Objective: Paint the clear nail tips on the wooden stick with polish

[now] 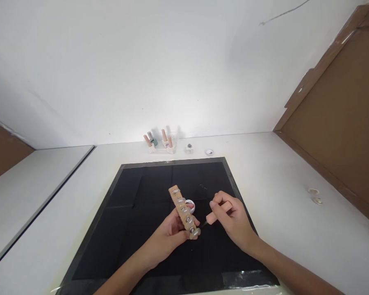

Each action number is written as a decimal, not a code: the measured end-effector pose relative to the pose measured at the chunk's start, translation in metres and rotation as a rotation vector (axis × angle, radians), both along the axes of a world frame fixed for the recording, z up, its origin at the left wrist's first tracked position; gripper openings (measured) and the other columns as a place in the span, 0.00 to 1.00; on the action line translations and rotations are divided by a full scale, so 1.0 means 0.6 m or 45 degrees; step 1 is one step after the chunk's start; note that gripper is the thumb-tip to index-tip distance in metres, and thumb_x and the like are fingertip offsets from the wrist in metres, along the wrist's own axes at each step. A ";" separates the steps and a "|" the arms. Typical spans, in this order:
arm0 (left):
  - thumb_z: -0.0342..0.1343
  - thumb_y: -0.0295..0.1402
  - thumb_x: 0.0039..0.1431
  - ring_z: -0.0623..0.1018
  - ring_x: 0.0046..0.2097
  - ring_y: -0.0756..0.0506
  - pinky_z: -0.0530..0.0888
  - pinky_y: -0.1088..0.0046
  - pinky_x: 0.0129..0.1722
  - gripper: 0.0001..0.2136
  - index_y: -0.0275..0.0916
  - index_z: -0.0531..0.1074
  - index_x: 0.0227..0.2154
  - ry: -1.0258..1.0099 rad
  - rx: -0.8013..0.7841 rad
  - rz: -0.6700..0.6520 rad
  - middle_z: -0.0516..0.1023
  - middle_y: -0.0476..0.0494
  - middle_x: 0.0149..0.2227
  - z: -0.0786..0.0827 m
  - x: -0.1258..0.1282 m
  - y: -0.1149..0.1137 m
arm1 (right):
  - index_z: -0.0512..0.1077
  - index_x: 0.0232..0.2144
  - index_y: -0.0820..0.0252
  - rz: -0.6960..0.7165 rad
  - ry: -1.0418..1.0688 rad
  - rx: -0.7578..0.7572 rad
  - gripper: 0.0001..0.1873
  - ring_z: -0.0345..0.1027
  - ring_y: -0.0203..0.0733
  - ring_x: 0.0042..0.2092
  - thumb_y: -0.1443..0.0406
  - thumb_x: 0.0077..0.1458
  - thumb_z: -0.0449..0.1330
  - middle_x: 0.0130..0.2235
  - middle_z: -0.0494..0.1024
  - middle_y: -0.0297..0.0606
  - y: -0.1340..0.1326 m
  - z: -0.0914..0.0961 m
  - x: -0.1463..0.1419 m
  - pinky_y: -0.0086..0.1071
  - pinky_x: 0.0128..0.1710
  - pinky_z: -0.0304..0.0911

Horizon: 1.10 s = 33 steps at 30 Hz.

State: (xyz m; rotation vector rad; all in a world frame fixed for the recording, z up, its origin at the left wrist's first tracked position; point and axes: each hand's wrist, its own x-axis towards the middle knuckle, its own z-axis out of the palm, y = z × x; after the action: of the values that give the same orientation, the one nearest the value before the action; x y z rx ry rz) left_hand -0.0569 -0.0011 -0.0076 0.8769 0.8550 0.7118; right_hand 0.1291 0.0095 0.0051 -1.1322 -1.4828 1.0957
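Observation:
My left hand [169, 233] is closed around a narrow tan strip [180, 210], which slants across it over the black mat. Several shiny, pale false nails [188, 222] stand in a row along the strip. In my right hand [235, 223], a nail polish brush [215, 215] is pinched by its pink cap handle. Its dark bristle tip points left, close to the nail at the strip's near end; I cannot tell whether they touch. Partly hidden behind the strip is a small round white dish [190, 205] by my left fingers.
A clear holder [161, 150] with several nail polish bottles stands by the back wall. To its right are a small jar [189, 148] and a white lid [209, 152]. Two small round pieces [317, 200] lie at the right. The black mat [126, 229] is taped down on the white table.

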 end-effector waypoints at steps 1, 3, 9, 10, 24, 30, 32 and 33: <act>0.64 0.29 0.46 0.73 0.38 0.47 0.66 0.64 0.43 0.25 0.42 0.63 0.48 -0.001 0.001 -0.001 0.73 0.49 0.36 0.000 0.000 0.000 | 0.59 0.19 0.57 0.009 0.003 0.027 0.15 0.61 0.35 0.21 0.64 0.57 0.53 0.18 0.71 0.30 0.000 0.001 0.001 0.29 0.24 0.58; 0.64 0.29 0.46 0.73 0.38 0.48 0.67 0.64 0.43 0.26 0.42 0.63 0.49 0.000 -0.003 0.002 0.73 0.49 0.36 -0.001 0.000 0.001 | 0.60 0.19 0.58 0.058 -0.006 0.082 0.14 0.59 0.34 0.21 0.64 0.56 0.54 0.18 0.68 0.29 0.000 0.003 0.001 0.28 0.23 0.56; 0.64 0.28 0.45 0.72 0.38 0.47 0.66 0.64 0.44 0.27 0.42 0.63 0.50 0.010 -0.005 -0.004 0.72 0.49 0.36 0.002 0.004 0.001 | 0.61 0.20 0.58 0.164 0.001 -0.040 0.13 0.63 0.35 0.21 0.65 0.56 0.54 0.18 0.74 0.31 -0.002 0.003 -0.004 0.28 0.22 0.56; 0.64 0.28 0.45 0.72 0.38 0.47 0.66 0.64 0.43 0.27 0.42 0.63 0.49 0.017 -0.003 0.004 0.72 0.49 0.36 0.002 0.004 0.000 | 0.61 0.20 0.57 0.121 0.009 -0.060 0.13 0.63 0.36 0.21 0.64 0.56 0.53 0.18 0.75 0.32 -0.002 0.002 -0.004 0.28 0.23 0.57; 0.65 0.29 0.44 0.75 0.39 0.46 0.68 0.63 0.45 0.29 0.40 0.62 0.50 0.013 -0.089 0.070 0.74 0.47 0.37 0.007 0.001 0.000 | 0.66 0.30 0.57 0.128 0.521 -0.195 0.11 0.50 0.26 0.19 0.57 0.56 0.58 0.24 0.60 0.26 0.012 -0.021 0.001 0.25 0.19 0.45; 0.61 0.24 0.47 0.76 0.39 0.45 0.69 0.63 0.45 0.26 0.39 0.64 0.51 -0.022 -0.122 0.082 0.75 0.46 0.38 0.013 -0.006 0.001 | 0.69 0.32 0.58 0.276 0.656 -0.211 0.16 0.52 0.26 0.17 0.51 0.55 0.58 0.21 0.65 0.27 0.016 -0.020 -0.001 0.24 0.18 0.46; 0.60 0.23 0.47 0.77 0.39 0.44 0.69 0.62 0.47 0.25 0.39 0.64 0.50 -0.043 -0.159 0.098 0.75 0.46 0.38 0.016 -0.009 0.002 | 0.69 0.32 0.58 0.322 0.684 -0.230 0.17 0.52 0.27 0.16 0.50 0.56 0.56 0.17 0.64 0.26 0.016 -0.020 -0.001 0.23 0.17 0.46; 0.60 0.23 0.48 0.78 0.39 0.44 0.69 0.62 0.47 0.25 0.39 0.65 0.50 -0.059 -0.175 0.103 0.75 0.46 0.38 0.017 -0.010 0.002 | 0.69 0.31 0.58 0.339 0.694 -0.248 0.16 0.53 0.27 0.17 0.51 0.56 0.57 0.17 0.64 0.25 0.015 -0.019 -0.001 0.23 0.17 0.47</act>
State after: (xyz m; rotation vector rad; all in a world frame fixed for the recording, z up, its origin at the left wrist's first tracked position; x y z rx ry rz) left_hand -0.0630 0.0003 0.0027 0.7041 0.8909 0.7321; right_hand 0.1288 0.0187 -0.0063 -0.6869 -1.1253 1.6113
